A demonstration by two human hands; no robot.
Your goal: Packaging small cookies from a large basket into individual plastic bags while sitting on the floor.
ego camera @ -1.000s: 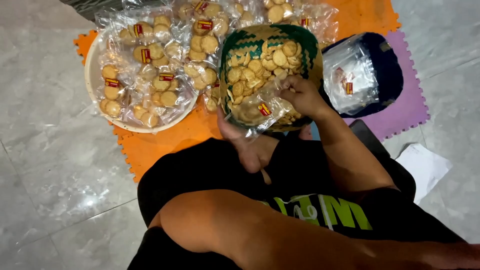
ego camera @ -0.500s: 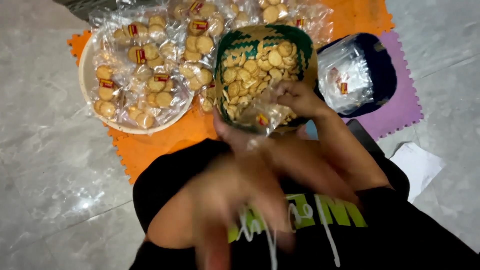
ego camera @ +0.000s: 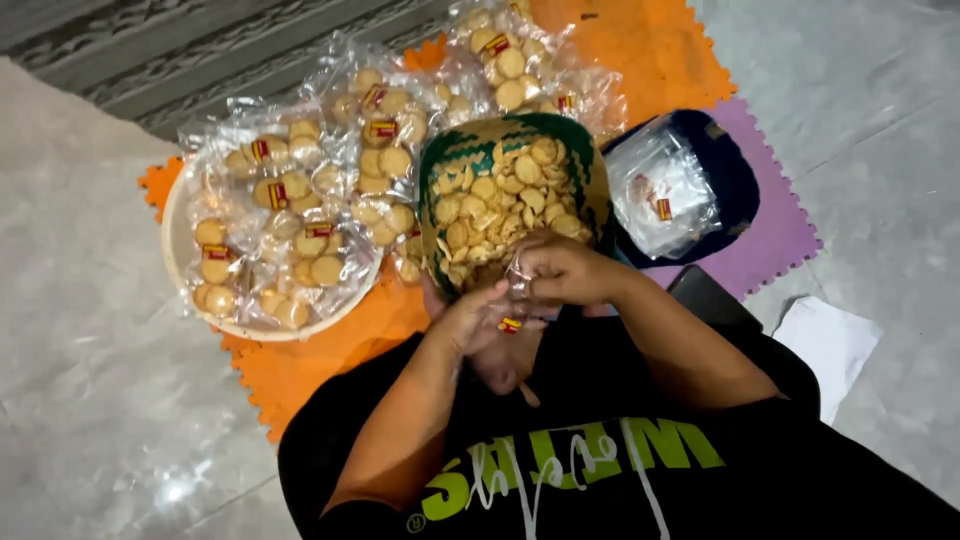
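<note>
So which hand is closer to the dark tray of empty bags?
Right. The right hand is beside the cracker basket, just left of the dark tray; the left hand sits lower, further left.

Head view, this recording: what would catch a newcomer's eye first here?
Probably the green woven basket heaped with round golden crackers, at the centre on the orange foam mat. Just below it, the left hand and right hand meet around a small clear plastic bag with a red-and-yellow label. To the left, a white round tray holds many filled cracker bags.
</note>
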